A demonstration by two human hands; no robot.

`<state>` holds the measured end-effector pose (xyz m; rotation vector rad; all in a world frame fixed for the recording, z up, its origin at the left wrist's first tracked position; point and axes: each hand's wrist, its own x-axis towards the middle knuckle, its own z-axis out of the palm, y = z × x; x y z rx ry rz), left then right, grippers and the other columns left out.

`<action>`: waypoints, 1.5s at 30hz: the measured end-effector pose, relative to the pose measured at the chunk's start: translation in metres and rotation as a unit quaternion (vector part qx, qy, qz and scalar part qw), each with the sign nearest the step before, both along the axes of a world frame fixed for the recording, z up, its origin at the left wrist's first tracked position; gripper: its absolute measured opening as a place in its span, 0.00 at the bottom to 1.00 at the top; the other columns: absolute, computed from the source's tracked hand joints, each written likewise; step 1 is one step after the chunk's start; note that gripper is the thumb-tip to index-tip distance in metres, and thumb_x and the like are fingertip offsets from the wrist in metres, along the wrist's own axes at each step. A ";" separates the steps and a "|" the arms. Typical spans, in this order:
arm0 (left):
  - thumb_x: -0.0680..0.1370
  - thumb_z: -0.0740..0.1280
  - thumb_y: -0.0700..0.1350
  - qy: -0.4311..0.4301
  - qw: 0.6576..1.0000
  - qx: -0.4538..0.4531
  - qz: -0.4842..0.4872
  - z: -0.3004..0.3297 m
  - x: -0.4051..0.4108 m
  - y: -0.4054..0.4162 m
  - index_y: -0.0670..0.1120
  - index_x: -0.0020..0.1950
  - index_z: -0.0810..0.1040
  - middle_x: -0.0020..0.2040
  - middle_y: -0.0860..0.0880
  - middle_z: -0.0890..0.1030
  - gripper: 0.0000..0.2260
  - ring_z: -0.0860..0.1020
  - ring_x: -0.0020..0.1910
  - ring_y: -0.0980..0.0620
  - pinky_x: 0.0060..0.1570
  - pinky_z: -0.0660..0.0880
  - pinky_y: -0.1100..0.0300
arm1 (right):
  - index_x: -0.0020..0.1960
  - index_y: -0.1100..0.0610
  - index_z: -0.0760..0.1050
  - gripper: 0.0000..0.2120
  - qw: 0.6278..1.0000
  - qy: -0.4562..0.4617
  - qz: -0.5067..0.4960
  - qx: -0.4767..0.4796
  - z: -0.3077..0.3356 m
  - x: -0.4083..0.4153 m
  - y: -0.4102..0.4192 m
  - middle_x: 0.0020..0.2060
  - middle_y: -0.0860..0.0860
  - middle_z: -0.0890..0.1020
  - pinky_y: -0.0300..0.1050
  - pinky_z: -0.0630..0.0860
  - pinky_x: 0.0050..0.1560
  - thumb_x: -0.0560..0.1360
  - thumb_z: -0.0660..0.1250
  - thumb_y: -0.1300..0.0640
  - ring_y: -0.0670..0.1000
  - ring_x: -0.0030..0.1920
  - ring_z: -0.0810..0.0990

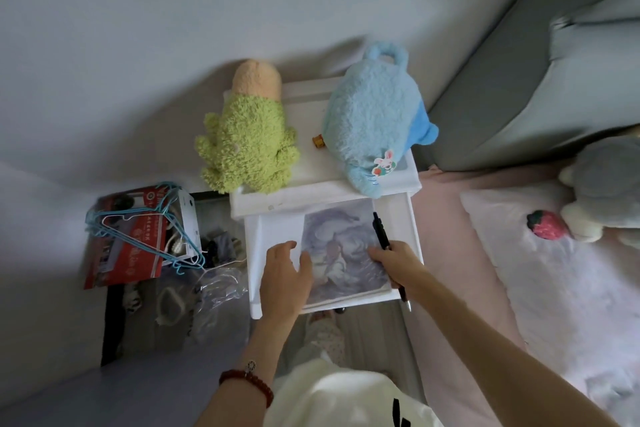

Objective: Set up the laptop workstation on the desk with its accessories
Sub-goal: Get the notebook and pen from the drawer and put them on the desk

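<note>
Lying in drawer (398, 218): notebook (341, 250)

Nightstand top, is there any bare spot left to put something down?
The nightstand top has a bare strip between the green plush and the blue plush, holding only a small brown item. The front edge below the green plush is also bare. The open drawer is crowded by the picture pad and both hands.

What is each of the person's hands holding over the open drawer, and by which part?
The right hand holds a black pen around its middle. The left hand rests flat on the illustrated pad, gripping nothing.
</note>
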<state>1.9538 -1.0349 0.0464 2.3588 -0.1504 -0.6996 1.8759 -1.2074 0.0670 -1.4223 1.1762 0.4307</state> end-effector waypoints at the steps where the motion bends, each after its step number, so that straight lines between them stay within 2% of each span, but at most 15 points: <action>1: 0.78 0.59 0.51 0.003 1.000 0.003 0.001 0.001 -0.003 0.001 0.46 0.65 0.70 0.67 0.48 0.70 0.17 0.74 0.60 0.48 0.59 0.72 0.52 | 0.32 0.57 0.64 0.15 1.000 -0.003 0.007 -0.008 0.005 -0.009 0.000 0.24 0.51 0.64 0.34 0.56 0.18 0.76 0.62 0.61 0.45 0.18 0.61; 4: 0.78 0.59 0.52 -0.023 0.999 0.002 -0.044 0.006 -0.022 0.006 0.46 0.63 0.73 0.65 0.47 0.73 0.17 0.71 0.63 0.48 0.64 0.68 0.49 | 0.32 0.57 0.65 0.15 0.997 -0.029 0.047 -0.046 0.024 -0.037 -0.004 0.24 0.51 0.67 0.36 0.60 0.21 0.77 0.61 0.59 0.45 0.21 0.65; 7: 0.79 0.57 0.50 -0.072 0.988 0.046 -0.131 0.004 -0.045 0.012 0.47 0.62 0.74 0.62 0.48 0.76 0.15 0.74 0.60 0.48 0.62 0.68 0.51 | 0.33 0.56 0.65 0.14 0.994 -0.046 0.070 -0.073 0.039 -0.058 -0.007 0.26 0.51 0.67 0.39 0.62 0.27 0.77 0.61 0.59 0.47 0.25 0.65; 10: 0.80 0.56 0.47 -0.107 0.958 0.139 -0.228 -0.007 -0.063 0.021 0.47 0.66 0.71 0.65 0.48 0.74 0.16 0.72 0.62 0.47 0.62 0.68 0.51 | 0.33 0.55 0.63 0.15 0.990 -0.060 0.079 -0.100 0.057 -0.084 -0.011 0.25 0.50 0.66 0.36 0.63 0.24 0.78 0.59 0.59 0.46 0.23 0.65; 12: 0.77 0.61 0.45 -0.137 0.931 0.184 -0.284 -0.013 -0.071 0.024 0.47 0.64 0.72 0.63 0.47 0.75 0.15 0.72 0.63 0.46 0.65 0.65 0.46 | 0.34 0.54 0.63 0.14 0.983 -0.065 0.106 -0.136 0.067 -0.102 -0.011 0.25 0.49 0.67 0.33 0.63 0.22 0.79 0.58 0.58 0.43 0.19 0.67; 14: 0.69 0.72 0.41 -0.187 0.906 0.208 -0.317 -0.019 -0.073 0.020 0.45 0.55 0.78 0.50 0.46 0.81 0.15 0.79 0.52 0.44 0.59 0.70 0.41 | 0.37 0.54 0.66 0.11 0.970 -0.063 0.132 -0.197 0.067 -0.117 -0.011 0.26 0.48 0.70 0.32 0.65 0.25 0.79 0.57 0.57 0.42 0.21 0.71; 16: 0.59 0.79 0.41 -0.238 0.876 0.226 -0.353 -0.022 -0.070 0.011 0.45 0.44 0.80 0.38 0.47 0.81 0.17 0.81 0.39 0.45 0.50 0.75 0.44 | 0.43 0.54 0.71 0.06 0.961 -0.079 0.097 -0.247 0.054 -0.127 -0.010 0.31 0.50 0.76 0.43 0.71 0.36 0.78 0.59 0.56 0.48 0.31 0.76; 19: 0.56 0.81 0.45 -0.272 0.850 0.223 -0.391 -0.026 -0.066 0.001 0.46 0.37 0.80 0.34 0.48 0.79 0.15 0.79 0.34 0.46 0.43 0.76 0.50 | 0.48 0.54 0.74 0.05 0.950 -0.105 0.028 -0.292 0.043 -0.136 -0.008 0.37 0.53 0.80 0.52 0.74 0.42 0.78 0.60 0.56 0.58 0.40 0.78; 25: 0.62 0.77 0.45 -0.335 0.860 0.199 -0.328 -0.019 -0.034 -0.012 0.45 0.41 0.80 0.37 0.47 0.80 0.11 0.78 0.39 0.46 0.48 0.72 0.49 | 0.55 0.55 0.75 0.08 0.933 -0.165 -0.041 -0.318 0.047 -0.117 -0.010 0.41 0.51 0.81 0.58 0.77 0.48 0.78 0.60 0.57 0.60 0.46 0.80; 29: 0.60 0.79 0.45 -0.366 0.860 0.198 -0.296 -0.018 0.007 -0.042 0.41 0.56 0.77 0.55 0.42 0.79 0.27 0.75 0.58 0.40 0.62 0.62 0.42 | 0.56 0.54 0.74 0.09 0.928 -0.175 -0.074 -0.320 0.046 -0.096 -0.016 0.40 0.48 0.78 0.60 0.76 0.52 0.78 0.60 0.58 0.60 0.48 0.80; 32: 0.62 0.78 0.46 -0.357 0.856 0.202 -0.314 -0.018 0.035 -0.056 0.39 0.66 0.70 0.67 0.39 0.71 0.36 0.68 0.67 0.38 0.65 0.59 0.37 | 0.56 0.53 0.74 0.09 0.928 -0.173 -0.084 -0.320 0.039 -0.079 -0.023 0.40 0.48 0.79 0.60 0.76 0.51 0.77 0.60 0.58 0.60 0.48 0.80; 35: 0.65 0.77 0.44 -0.368 0.842 0.208 -0.336 -0.028 0.052 -0.059 0.37 0.67 0.69 0.67 0.37 0.71 0.34 0.69 0.66 0.38 0.63 0.63 0.35 | 0.54 0.53 0.74 0.08 0.928 -0.174 -0.097 -0.315 0.033 -0.067 -0.027 0.39 0.46 0.79 0.59 0.76 0.50 0.77 0.60 0.59 0.59 0.47 0.80; 40: 0.66 0.76 0.41 -0.366 0.851 0.210 -0.312 -0.040 0.061 -0.066 0.40 0.66 0.69 0.61 0.38 0.76 0.31 0.74 0.60 0.37 0.56 0.70 0.36 | 0.52 0.52 0.75 0.06 0.929 -0.174 -0.111 -0.309 0.028 -0.062 -0.032 0.40 0.45 0.80 0.59 0.76 0.49 0.77 0.61 0.59 0.55 0.45 0.80; 43: 0.67 0.74 0.41 -0.361 0.858 0.198 -0.307 -0.041 0.063 -0.068 0.41 0.67 0.69 0.60 0.39 0.75 0.30 0.73 0.60 0.37 0.58 0.68 0.36 | 0.53 0.55 0.75 0.07 0.925 -0.174 -0.124 -0.313 0.032 -0.072 -0.036 0.41 0.46 0.80 0.58 0.77 0.48 0.77 0.61 0.60 0.54 0.44 0.80; 45: 0.69 0.72 0.38 -0.328 0.884 0.186 -0.275 -0.036 0.058 -0.065 0.41 0.67 0.69 0.63 0.38 0.73 0.27 0.70 0.64 0.36 0.61 0.64 0.34 | 0.54 0.55 0.76 0.08 0.923 -0.175 -0.133 -0.315 0.036 -0.082 -0.037 0.43 0.47 0.81 0.56 0.77 0.49 0.77 0.61 0.58 0.53 0.46 0.80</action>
